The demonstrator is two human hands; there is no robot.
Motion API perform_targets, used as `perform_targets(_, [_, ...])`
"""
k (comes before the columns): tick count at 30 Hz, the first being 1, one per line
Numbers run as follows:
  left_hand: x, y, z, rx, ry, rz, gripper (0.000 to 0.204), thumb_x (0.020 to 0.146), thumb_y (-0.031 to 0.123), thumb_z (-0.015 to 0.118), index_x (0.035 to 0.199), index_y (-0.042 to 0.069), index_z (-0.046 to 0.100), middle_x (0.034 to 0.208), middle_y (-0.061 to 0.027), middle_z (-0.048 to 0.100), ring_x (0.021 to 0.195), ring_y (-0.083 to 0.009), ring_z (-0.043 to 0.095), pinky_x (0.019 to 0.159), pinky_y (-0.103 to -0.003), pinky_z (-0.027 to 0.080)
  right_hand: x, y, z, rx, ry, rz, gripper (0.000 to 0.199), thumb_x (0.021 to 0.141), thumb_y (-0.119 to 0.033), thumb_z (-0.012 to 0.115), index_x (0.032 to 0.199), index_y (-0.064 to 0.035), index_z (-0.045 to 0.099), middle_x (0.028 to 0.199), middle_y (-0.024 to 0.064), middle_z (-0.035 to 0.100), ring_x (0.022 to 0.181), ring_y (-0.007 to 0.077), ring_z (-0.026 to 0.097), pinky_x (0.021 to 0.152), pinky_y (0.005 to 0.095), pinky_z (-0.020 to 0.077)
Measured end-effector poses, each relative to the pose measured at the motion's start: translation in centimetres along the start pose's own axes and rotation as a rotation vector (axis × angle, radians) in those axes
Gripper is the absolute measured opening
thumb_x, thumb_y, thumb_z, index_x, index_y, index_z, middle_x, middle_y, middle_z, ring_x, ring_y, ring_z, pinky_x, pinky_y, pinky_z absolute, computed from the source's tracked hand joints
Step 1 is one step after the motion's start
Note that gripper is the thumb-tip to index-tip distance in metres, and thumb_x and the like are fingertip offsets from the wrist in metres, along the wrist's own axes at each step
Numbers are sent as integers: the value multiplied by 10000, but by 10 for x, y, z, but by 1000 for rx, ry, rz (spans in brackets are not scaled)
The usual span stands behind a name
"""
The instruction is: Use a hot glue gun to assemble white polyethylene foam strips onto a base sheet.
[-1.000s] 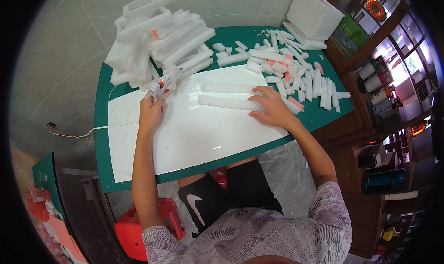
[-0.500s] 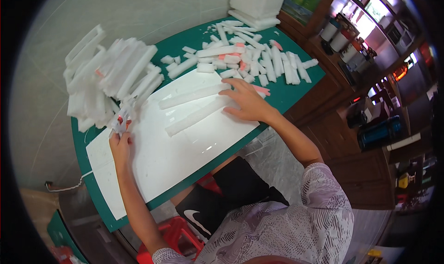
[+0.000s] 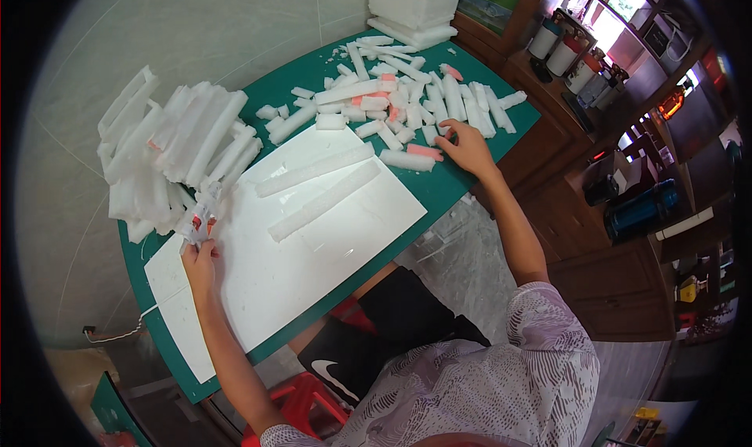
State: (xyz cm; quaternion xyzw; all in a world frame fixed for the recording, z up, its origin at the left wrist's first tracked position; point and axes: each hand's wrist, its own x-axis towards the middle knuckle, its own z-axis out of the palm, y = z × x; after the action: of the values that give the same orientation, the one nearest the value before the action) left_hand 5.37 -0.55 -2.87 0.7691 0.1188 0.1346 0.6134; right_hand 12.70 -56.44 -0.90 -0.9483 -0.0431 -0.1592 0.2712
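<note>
My left hand (image 3: 202,265) is closed around a white tool with red-orange parts (image 3: 202,224), probably a hot glue gun; foam behind it partly hides its shape. Two long white foam strips (image 3: 315,171) lie side by side, slightly apart, on a white board (image 3: 345,251). My right hand (image 3: 468,151) hovers at the right edge of a heap of short foam pieces (image 3: 407,106), its fingers bent and apart with nothing seen between them. Just beside its fingertips are a pink foam piece (image 3: 425,152) and a white foam piece (image 3: 406,161).
A tall pile of long foam strips (image 3: 184,138) stands at the left, by the wall. White foam blocks (image 3: 411,9) are stacked at the back of the green table (image 3: 470,59). A white cord (image 3: 129,333) runs to the left edge. A red stool (image 3: 301,400) is below the table.
My right hand has left the ends of the two long strips and moved right to the loose pieces. My left hand keeps its grip on the tool. The view has shifted slightly.
</note>
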Motion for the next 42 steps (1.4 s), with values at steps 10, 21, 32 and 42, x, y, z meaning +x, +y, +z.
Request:
perform_targets(10, [-3,3,6,-7,8,14,160,795,58,572,927,-30,596,689,-34,558,605,-115,524,557,-266,424,9,13,25,32,95,-13,429,744,-183,720,1134,-23,637,932,174,651,800,300,634,735,374,509])
perform_targets(21, [-4,1,-2,5,-71,17,407,789,45,555,1181,-60,596,895,-68,641,645,-108,517,588,-258,451,3,-4,7,763,-116,239,370,819,-33,723,1173,34,636,869,4,608,804,90,591,712,221,481])
perform_targets(32, [-8,11,7,-25,-75,32,414,775,35,546,1177,-46,601,899,-68,652,649,-113,520,582,-253,441,6,-40,-6,633,25,30,389,823,-18,659,1211,-22,634,885,-30,508,803,49,506,713,192,452])
perform_targets(42, [-7,5,3,-116,-70,99,438,759,31,549,1188,-24,610,916,-60,670,648,-101,527,576,-243,451,46,-169,37,1033,-313,-98,489,859,11,608,1337,-48,524,978,-22,546,846,63,542,797,188,432])
